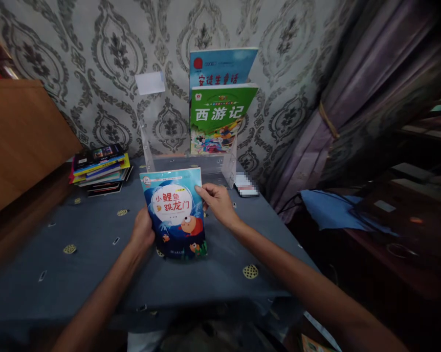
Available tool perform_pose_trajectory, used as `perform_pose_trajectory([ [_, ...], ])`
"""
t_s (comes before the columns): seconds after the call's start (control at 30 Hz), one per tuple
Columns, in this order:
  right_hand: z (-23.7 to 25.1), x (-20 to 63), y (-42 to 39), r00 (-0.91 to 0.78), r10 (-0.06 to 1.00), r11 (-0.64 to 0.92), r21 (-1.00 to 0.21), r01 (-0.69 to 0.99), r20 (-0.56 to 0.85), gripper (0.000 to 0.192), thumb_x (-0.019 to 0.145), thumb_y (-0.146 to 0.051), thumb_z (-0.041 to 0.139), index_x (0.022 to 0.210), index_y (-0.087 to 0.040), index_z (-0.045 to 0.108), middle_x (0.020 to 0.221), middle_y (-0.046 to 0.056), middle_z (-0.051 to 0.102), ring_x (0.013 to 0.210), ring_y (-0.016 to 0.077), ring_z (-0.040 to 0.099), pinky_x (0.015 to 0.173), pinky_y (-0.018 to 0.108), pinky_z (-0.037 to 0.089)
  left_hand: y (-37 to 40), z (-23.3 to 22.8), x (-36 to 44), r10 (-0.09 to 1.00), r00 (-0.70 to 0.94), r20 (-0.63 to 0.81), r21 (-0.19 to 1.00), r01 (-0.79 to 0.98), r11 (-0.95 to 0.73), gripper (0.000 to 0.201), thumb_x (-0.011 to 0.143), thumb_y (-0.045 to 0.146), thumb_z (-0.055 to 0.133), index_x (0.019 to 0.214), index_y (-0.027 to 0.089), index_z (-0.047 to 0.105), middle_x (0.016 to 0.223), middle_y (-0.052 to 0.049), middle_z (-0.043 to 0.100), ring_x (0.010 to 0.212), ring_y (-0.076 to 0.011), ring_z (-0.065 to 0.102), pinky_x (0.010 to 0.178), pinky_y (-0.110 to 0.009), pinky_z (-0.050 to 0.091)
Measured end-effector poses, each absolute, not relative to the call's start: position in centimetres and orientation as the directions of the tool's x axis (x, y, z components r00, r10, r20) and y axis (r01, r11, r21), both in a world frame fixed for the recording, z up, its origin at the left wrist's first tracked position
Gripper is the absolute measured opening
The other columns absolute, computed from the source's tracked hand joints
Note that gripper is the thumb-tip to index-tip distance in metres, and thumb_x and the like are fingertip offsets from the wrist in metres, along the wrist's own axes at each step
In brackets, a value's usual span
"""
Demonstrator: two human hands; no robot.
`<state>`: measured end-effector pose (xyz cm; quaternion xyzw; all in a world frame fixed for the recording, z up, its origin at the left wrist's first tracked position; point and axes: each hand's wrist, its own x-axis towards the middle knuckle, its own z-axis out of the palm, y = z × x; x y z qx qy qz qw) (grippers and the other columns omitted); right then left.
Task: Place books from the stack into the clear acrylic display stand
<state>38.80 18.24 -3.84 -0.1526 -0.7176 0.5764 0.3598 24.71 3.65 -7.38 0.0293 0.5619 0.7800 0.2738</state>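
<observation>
Between my hands, a blue picture book (178,234) with an orange fish on its cover is held upright above the table. My left hand (143,230) grips its left edge, fingers hidden behind it. My right hand (216,198) pinches the upper right edge, thumb on the front cover. Just behind it stands a clear plastic book stand (228,164). On the stand's right side a green book (220,117) leans in front of a light blue book (222,61). A blank white label (150,83) sits at the stand's upper left.
A stack of books (101,168) lies at the table's left rear, near a wooden panel (26,132). A small pixelated item (247,185) lies right of the stand. The table (106,278) has a dark patterned cloth. A tied curtain (316,142) hangs at right, beside a blue cloth (330,210).
</observation>
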Motion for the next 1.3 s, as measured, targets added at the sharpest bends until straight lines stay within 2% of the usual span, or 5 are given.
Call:
perform_pose_trajectory([
  [0.43,-10.6,36.4,21.6,-0.751,0.652,0.244,-0.966,0.084,0.099,0.063,0.076,-0.079,0.054,0.052,-0.022,0.041,0.041,-0.006,0.041,0.035,0.0092,0.042,0.036,0.021,0.033,1.0,-10.7,21.4,0.494,-0.866,-0.08,0.98,0.024,0.199,0.027,0.085,0.038,0.063,0.106,0.021,0.067,0.089,-0.005,0.074,0.094,-0.0248,0.07,0.084,-0.038,0.058],
  [0.6,-11.4,36.6,22.1,-0.769,0.636,0.385,-0.892,0.238,0.069,0.059,0.084,-0.067,0.057,0.049,-0.021,0.046,0.036,-0.006,0.043,0.033,0.0099,0.044,0.039,0.021,0.031,-0.4,-10.1,19.4,0.699,-0.61,0.372,0.553,0.751,0.361,0.036,0.091,0.033,0.045,0.121,0.017,0.059,0.114,-0.014,0.068,0.112,-0.0306,0.062,0.101,-0.05,0.047],
  [0.87,-10.4,37.6,21.4,-0.687,0.708,0.596,-0.658,0.46,0.162,0.031,0.094,-0.035,0.056,0.069,-0.019,0.066,0.07,0.007,0.071,0.074,0.022,0.069,0.065,0.027,0.045,3.0,-12.6,18.2,0.85,-0.399,0.343,0.356,0.893,0.276,0.042,0.097,0.035,0.041,0.129,0.014,0.058,0.139,-0.017,0.06,0.137,-0.0314,0.047,0.113,-0.053,0.038],
  [1.13,-10.2,34.8,16.2,-0.948,0.027,0.933,-0.349,-0.09,0.317,0.039,0.104,-0.028,0.043,0.136,-0.014,0.058,0.141,0.015,0.06,0.135,0.0233,0.052,0.114,0.039,0.04,3.2,-14.1,18.7,0.851,-0.391,0.35,0.318,0.904,0.284,0.044,0.096,0.028,0.04,0.135,0.014,0.056,0.144,-0.018,0.056,0.138,-0.0313,0.048,0.114,-0.052,0.038],
  [1.3,-11.4,33.1,16.4,-0.977,0.02,0.95,-0.309,-0.047,0.213,0.049,0.104,-0.032,0.04,0.148,-0.011,0.046,0.155,0.017,0.045,0.147,0.0261,0.037,0.122,0.048,0.029,3.1,-14.1,18.8,0.856,-0.389,0.342,0.322,0.904,0.282,0.048,0.097,0.029,0.038,0.137,0.009,0.055,0.146,-0.02,0.054,0.14,-0.0316,0.046,0.115,-0.051,0.036],
])
